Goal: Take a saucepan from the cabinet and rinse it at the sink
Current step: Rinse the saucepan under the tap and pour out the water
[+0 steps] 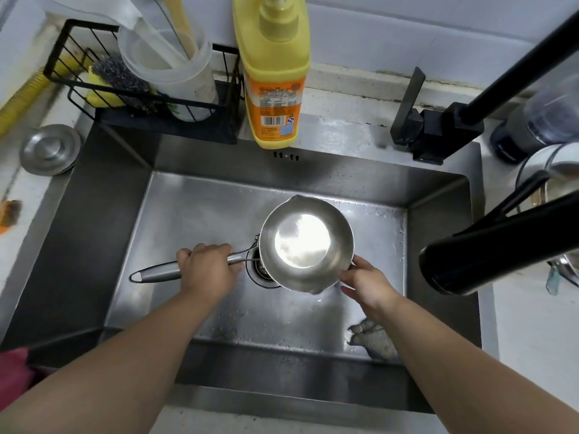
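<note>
A small shiny steel saucepan (305, 244) with a long steel handle hangs upright over the drain in the middle of the steel sink (194, 214). My left hand (208, 269) is closed around the handle near the bowl. My right hand (366, 281) touches the pan's right front rim with its fingers spread. The black faucet spout (488, 255) reaches in from the right, its head right of the pan. No water is seen running. The cabinet is out of view.
A yellow dish soap bottle (275, 76) stands behind the sink. A black wire rack (141, 89) with a scourer and plastic cup sits back left. A steel lid (50, 150) lies on the left counter. A grey cloth (374, 339) lies in the sink's front right corner.
</note>
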